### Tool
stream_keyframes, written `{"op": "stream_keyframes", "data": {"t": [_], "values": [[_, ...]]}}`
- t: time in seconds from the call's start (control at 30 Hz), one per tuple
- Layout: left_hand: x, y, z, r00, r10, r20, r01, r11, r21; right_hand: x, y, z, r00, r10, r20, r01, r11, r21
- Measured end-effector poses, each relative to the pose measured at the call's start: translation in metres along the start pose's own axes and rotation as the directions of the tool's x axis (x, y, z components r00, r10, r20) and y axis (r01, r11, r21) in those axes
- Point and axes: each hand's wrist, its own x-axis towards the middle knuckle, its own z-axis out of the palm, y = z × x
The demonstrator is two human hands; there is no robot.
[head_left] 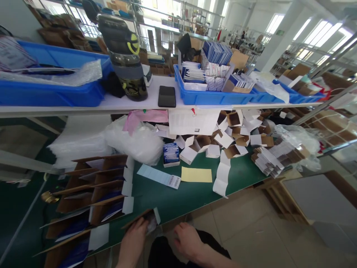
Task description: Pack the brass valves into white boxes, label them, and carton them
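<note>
At the table's front edge my left hand (135, 232) is closed on a small open cardboard box (156, 216). Its flaps stand up, and something clear, like plastic wrap, shows in its mouth. My right hand (188, 238) is curled over my lap, just off the table edge and apart from the box; anything inside its fingers is hidden. To the left stand rows of open cardboard boxes (108, 175) with dark blue items inside. Ahead lie a light blue label strip (153, 174), a yellow paper (196, 175) and a small box of blue-and-white packets (171, 153).
Empty white boxes (223, 139) are heaped at the back, beside a curling white paper strip (222, 175). Bubble wrap (136, 143) lies back left. A shelf (125, 107) overhead bears blue bins (217, 97), a black phone (166, 96) and a dark bottle (125, 61). Flattened cartons (267, 162) lie right.
</note>
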Motion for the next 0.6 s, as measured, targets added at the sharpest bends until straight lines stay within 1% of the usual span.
{"op": "stream_keyframes", "data": {"t": [0.1, 0.17, 0.27, 0.37, 0.43, 0.5, 0.57, 0.6], "values": [[0.010, 0.017, 0.002, 0.998, -0.061, -0.014, 0.061, 0.998, 0.029, -0.020, 0.028, -0.003, 0.999, 0.040, 0.029, -0.040, 0.999, 0.009], [0.014, 0.027, 0.003, 0.996, -0.092, -0.017, 0.093, 0.995, 0.045, -0.027, 0.039, -0.005, 0.998, 0.055, 0.043, -0.056, 0.998, 0.015], [0.013, 0.034, 0.002, 0.991, -0.131, -0.018, 0.132, 0.990, 0.057, -0.026, 0.045, -0.008, 0.998, 0.041, 0.047, -0.043, 0.998, 0.036], [0.001, 0.036, 0.007, 0.986, -0.163, -0.028, 0.165, 0.984, 0.065, -0.014, 0.040, -0.010, 0.999, -0.002, 0.040, 0.000, 0.998, 0.067], [-0.012, 0.039, 0.021, 0.981, -0.178, -0.071, 0.181, 0.983, 0.036, -0.002, 0.033, -0.010, 0.999, -0.033, 0.031, 0.030, 0.996, 0.079], [-0.025, 0.041, 0.043, 0.971, -0.179, -0.156, 0.178, 0.984, -0.024, 0.014, 0.023, -0.008, 0.998, -0.067, 0.016, 0.065, 0.995, 0.079], [-0.034, 0.040, 0.067, 0.961, -0.151, -0.230, 0.143, 0.988, -0.053, 0.032, 0.009, -0.005, 0.993, -0.115, 0.002, 0.114, 0.991, 0.074], [-0.036, 0.036, 0.078, 0.963, -0.123, -0.240, 0.115, 0.992, -0.050, 0.042, 0.001, -0.003, 0.990, -0.142, -0.001, 0.141, 0.987, 0.071]]}}
